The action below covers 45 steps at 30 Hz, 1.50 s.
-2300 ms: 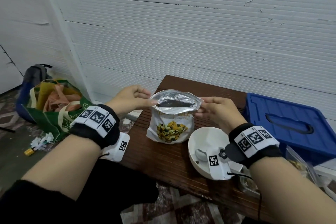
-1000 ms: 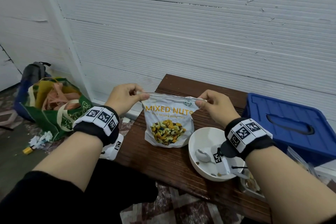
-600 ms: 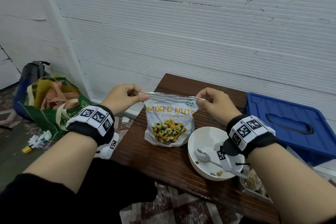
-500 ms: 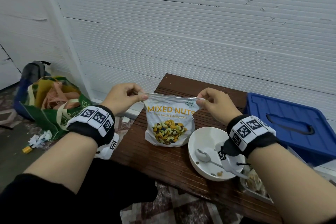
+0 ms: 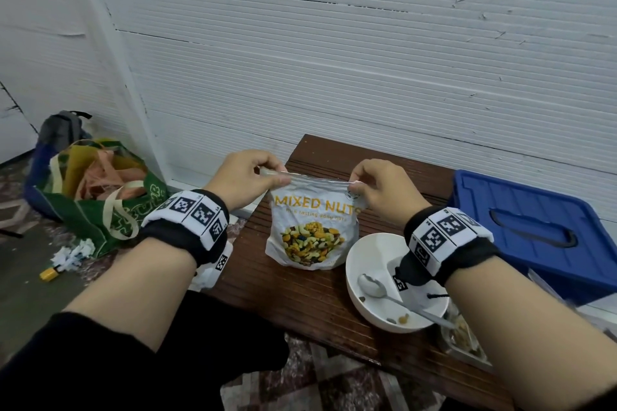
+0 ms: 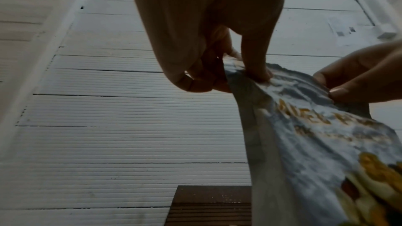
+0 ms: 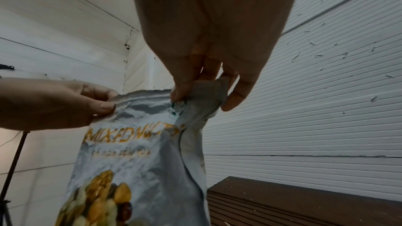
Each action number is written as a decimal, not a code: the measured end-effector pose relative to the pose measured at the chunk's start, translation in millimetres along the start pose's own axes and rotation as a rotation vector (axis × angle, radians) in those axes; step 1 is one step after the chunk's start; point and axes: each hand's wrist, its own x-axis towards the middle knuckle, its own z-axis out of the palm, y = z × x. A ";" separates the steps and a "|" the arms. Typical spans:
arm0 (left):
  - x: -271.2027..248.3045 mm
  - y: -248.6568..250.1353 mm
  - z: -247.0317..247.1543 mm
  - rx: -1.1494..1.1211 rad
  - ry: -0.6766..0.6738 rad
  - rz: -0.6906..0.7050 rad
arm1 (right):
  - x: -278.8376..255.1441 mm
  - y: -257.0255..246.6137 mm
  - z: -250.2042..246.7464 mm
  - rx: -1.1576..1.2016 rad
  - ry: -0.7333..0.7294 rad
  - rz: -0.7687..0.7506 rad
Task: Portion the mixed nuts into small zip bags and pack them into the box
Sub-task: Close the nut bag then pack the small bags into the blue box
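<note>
The mixed nuts pouch (image 5: 313,230) stands upright on the brown slatted table (image 5: 300,297), its top edge stretched flat between both hands. The left hand (image 5: 245,178) pinches the pouch's left top corner between thumb and fingers; the right hand (image 5: 384,190) pinches the right top corner (that corner is crumpled, the right wrist view shows). Just right of the pouch sits a white bowl (image 5: 359,264) holding a spoon (image 5: 372,285) and a few nuts. A blue box (image 5: 531,230) rests farther right.
</note>
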 end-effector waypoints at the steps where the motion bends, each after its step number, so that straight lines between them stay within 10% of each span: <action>1: 1.3 -1.1 0.8 0.003 0.007 0.001 | 0.5 -0.4 1.1 -0.013 -0.002 -0.004; 35: 6.6 8.5 20.0 0.048 -0.032 0.155 | 13.5 -28.1 21.6 -0.078 0.024 -0.079; 45: 0.7 1.2 6.3 -0.014 -0.032 0.123 | 4.5 11.8 -22.8 0.005 -0.107 0.102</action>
